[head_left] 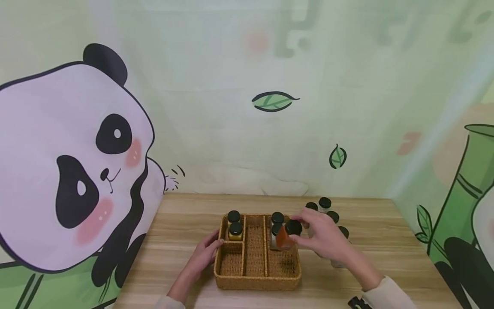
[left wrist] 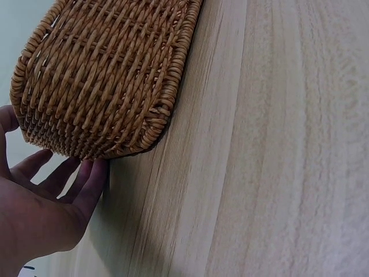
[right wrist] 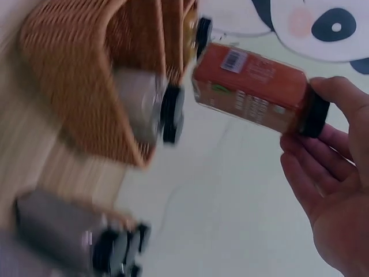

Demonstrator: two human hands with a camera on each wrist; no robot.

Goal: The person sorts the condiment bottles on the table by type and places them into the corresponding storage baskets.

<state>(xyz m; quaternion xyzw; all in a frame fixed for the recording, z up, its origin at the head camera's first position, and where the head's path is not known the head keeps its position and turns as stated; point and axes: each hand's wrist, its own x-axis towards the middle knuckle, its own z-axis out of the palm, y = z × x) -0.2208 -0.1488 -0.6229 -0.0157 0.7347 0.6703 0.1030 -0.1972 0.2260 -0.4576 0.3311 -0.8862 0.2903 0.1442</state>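
Note:
My right hand (head_left: 323, 234) pinches the black lid of a spice jar (head_left: 284, 238) filled with orange-red powder. That jar is tilted above the right compartment of a wicker basket (head_left: 257, 283). In the right wrist view, thumb and fingers grip the lid of the labelled jar (right wrist: 251, 86), its body clear of the basket. Two jars with pale contents (head_left: 277, 218) stand in the right compartment. Two yellow-filled jars (head_left: 235, 231) occupy the back left compartment. My left hand (head_left: 203, 255) holds the basket's left side, thumb at the rim and fingers against the outer wall (left wrist: 86, 109).
Several black-lidded jars (head_left: 325, 202) stand on the wooden table (head_left: 185, 210) to the right of the basket, partly hidden by my right hand and forearm. A small black object (head_left: 359, 303) lies by the right sleeve. A panda-printed backdrop (head_left: 216, 128) rises behind the table.

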